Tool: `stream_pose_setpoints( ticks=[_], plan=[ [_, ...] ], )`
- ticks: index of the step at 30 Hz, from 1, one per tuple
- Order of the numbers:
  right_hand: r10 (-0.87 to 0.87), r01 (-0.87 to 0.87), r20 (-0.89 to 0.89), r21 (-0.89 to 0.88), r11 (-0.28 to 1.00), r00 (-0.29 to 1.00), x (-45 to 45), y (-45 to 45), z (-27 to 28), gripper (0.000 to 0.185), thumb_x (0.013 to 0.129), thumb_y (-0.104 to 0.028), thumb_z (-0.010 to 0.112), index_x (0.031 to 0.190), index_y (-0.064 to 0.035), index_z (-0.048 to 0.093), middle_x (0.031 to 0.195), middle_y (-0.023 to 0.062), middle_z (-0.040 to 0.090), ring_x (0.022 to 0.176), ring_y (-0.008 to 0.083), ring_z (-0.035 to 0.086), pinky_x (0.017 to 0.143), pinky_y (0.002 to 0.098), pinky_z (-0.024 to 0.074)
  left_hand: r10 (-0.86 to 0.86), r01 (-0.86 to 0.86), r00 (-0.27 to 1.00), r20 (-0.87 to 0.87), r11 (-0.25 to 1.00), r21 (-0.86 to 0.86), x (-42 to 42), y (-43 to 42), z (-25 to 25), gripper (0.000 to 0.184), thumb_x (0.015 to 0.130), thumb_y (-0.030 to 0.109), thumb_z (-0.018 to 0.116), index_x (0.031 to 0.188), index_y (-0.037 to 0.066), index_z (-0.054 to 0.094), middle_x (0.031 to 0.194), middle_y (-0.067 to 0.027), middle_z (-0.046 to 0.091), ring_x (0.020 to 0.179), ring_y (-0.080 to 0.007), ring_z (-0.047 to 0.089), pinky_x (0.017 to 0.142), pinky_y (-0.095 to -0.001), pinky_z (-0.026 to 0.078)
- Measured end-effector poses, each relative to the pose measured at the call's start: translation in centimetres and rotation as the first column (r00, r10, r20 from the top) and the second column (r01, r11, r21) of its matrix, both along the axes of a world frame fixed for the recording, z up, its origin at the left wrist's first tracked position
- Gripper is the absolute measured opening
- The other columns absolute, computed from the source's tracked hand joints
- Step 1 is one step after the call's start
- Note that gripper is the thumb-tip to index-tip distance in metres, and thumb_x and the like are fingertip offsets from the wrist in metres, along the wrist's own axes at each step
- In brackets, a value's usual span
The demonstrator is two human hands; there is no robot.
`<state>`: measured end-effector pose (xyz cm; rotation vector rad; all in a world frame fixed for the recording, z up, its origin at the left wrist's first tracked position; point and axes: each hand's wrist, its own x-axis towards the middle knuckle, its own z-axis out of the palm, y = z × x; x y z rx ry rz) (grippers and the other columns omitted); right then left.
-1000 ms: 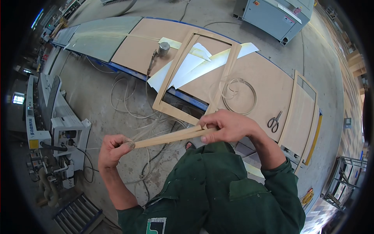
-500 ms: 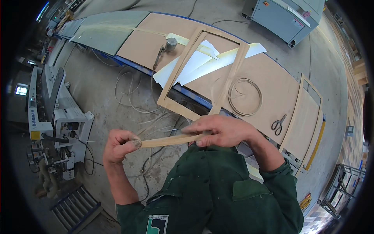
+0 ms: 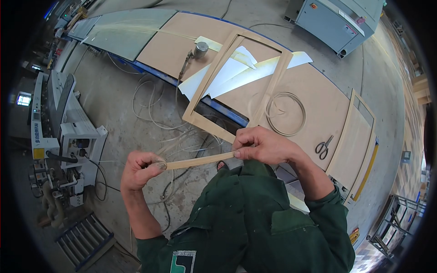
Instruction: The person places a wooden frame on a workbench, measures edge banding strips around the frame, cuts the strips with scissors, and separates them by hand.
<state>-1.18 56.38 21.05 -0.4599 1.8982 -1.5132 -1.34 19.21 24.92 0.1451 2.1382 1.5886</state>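
A short strip of wood-coloured edge banding (image 3: 200, 161) is stretched nearly straight between my two hands, in front of my body. My left hand (image 3: 142, 170) is closed on its left end, with the thumb pressed against the fingers. The right end is pinched between thumb and curled fingers by my right hand (image 3: 264, 145). Just beyond my right hand is the near corner of a rectangular wooden frame (image 3: 211, 127), which lies on the workbench and overhangs its edge. A coil of thin banding (image 3: 302, 119) rests on the bench to the right of the frame.
On the brown-topped bench (image 3: 318, 95) are white sheets (image 3: 248, 75), a spray gun with a metal cup (image 3: 200, 50), black scissors (image 3: 323, 148) and a second framed panel (image 3: 353, 136). Loose strips and hoses (image 3: 182, 136) lie on the floor. Machines stand at left (image 3: 79, 136) and upper right (image 3: 330, 25).
My right hand has gone from flatter, extended fingers to a pinch on the strip's right end. The strip now looks straighter. My left hand has hardly moved.
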Motion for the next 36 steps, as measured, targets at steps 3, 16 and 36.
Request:
stream_pose_setpoints(
  ticks=[3, 16, 36],
  plan=[
    [-0.02, 0.019, 0.052, 0.015, 1.0, 0.998, 0.1, 0.2, -0.1, 0.015, 0.095, -0.015, 0.067, 0.095, -0.0004, 0.067, 0.089, 0.0045, 0.062, 0.085, 0.0146, 0.056, 0.079, 0.0313, 0.0453, -0.012, 0.012, 1.0, 0.005, 1.0, 0.011, 0.2, -0.7, -0.5, 0.012, 0.077, 0.011, 0.071, 0.078, -0.001, 0.072, 0.061, 0.0031, 0.058, 0.055, -0.004, 0.046, 0.051, -0.0234, 0.032],
    [-0.048, 0.093, -0.244, 0.175, 0.98, 0.969, 1.4, -1.9, -0.9, 0.013, 0.081, -0.013, 0.068, 0.087, -0.0021, 0.071, 0.078, 0.0171, 0.068, 0.076, 0.0337, 0.066, 0.07, 0.0416, 0.0506, -0.342, 0.35, 0.933, 0.116, 0.934, -0.063, 1.5, 9.3, -2.7, 0.019, 0.093, 0.013, 0.064, 0.103, -0.002, 0.07, 0.076, -0.0023, 0.067, 0.066, -0.0081, 0.06, 0.06, -0.0247, 0.048],
    [-0.791, 0.717, -0.611, 0.56, -0.415, 0.02, 17.8, 34.3, -39.6, 0.033, 0.081, -0.023, 0.063, 0.099, 0.0041, 0.067, 0.099, 0.0276, 0.069, 0.098, 0.0462, 0.066, 0.085, 0.0525, 0.0527, 0.089, -0.028, 0.955, 0.282, 0.976, -0.214, -3.8, 16.8, -9.2, 0.015, 0.088, 0.014, 0.067, 0.087, -0.001, 0.071, 0.057, 0.0024, 0.052, 0.045, -0.0047, 0.041, 0.041, -0.0225, 0.028]
  ],
)
